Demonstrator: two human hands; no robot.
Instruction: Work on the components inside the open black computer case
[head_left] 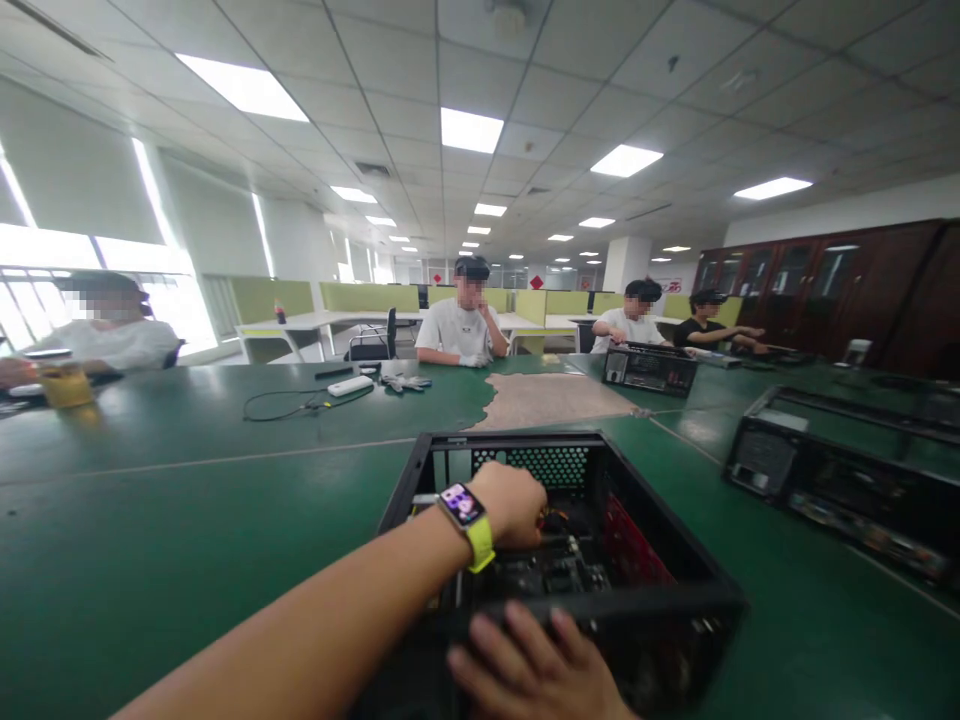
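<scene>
An open black computer case (675, 560) stands on the green table (187, 520) right in front of me, with a motherboard (555, 575) and a red part inside. My left hand (514, 500), with a yellow-strapped smartwatch (466, 512) on the wrist, reaches down into the case above the motherboard. Its fingers curl downward out of sight near some orange wires. My right hand (532, 665) lies over the near rim of the case, its fingers draped on the edge.
A second open case (840, 480) lies to the right, and a third (651, 368) sits farther back by two seated people. Another person sits across the table and one at far left beside a yellow cup (66, 385). A white device with cable (349, 386) and gloves (405, 381) lie mid-table.
</scene>
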